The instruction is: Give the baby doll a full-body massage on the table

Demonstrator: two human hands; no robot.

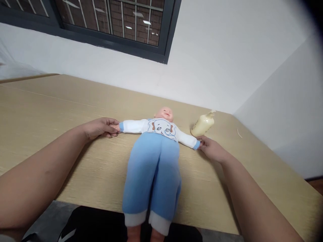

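A baby doll [153, 158] lies on its back on the wooden table [96, 174], its head toward the wall and its legs reaching over the near edge. It wears blue trousers and a white top with an elephant face on the chest. Both doll arms are stretched out sideways. My left hand [103, 127] is closed round the doll's hand at the left, just past the blue cuff. At the other side, my right hand [210, 148] pinches the doll's other hand, which my fingers mostly hide. A pale yellow pump bottle [203, 125] stands just beyond my right hand.
A thin whitish strip [239, 133] lies on the table at the right. White walls [214, 60] rise behind and to the right of the table. A dark-framed window [113, 23] with bars is above. Clear plastic sheeting [15, 64] shows at the far left.
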